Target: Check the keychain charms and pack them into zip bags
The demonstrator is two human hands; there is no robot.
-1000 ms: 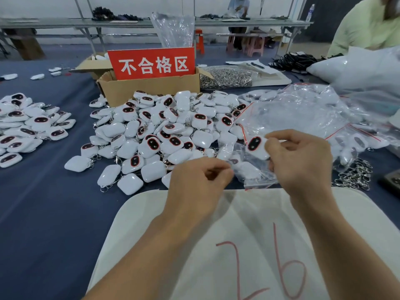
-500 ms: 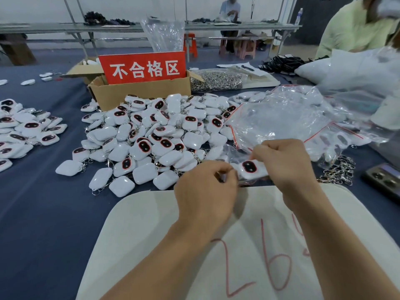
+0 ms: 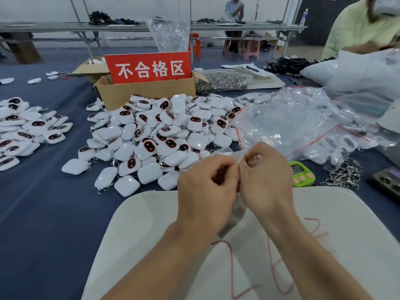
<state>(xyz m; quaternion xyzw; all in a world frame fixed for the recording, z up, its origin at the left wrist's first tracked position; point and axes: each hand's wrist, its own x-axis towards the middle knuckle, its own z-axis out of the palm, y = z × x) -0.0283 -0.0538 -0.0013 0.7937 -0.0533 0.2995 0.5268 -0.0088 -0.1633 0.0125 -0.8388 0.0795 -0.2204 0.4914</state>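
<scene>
My left hand (image 3: 205, 187) and my right hand (image 3: 266, 180) meet knuckle to knuckle above the near edge of a white board (image 3: 151, 234). Both pinch the top edge of a small clear zip bag (image 3: 237, 158); the rest of the bag and any charm in it are hidden behind my fingers. A large heap of white keychain charms (image 3: 155, 137) with dark red-rimmed faces lies just beyond my hands on the blue table. A pile of clear zip bags (image 3: 285, 122) with red strips lies to the right.
A cardboard box (image 3: 147, 92) with a red sign stands behind the heap. A second charm pile (image 3: 28, 126) lies far left. A green timer (image 3: 300, 174), loose metal clasps (image 3: 346, 176) and a dark device (image 3: 387, 182) lie right. A person (image 3: 363, 29) sits at the far right.
The charm my right hand held in plain sight has gone out of view behind my fingers. My hands have come together and nearer to me, both pinching the bag's top edge.
</scene>
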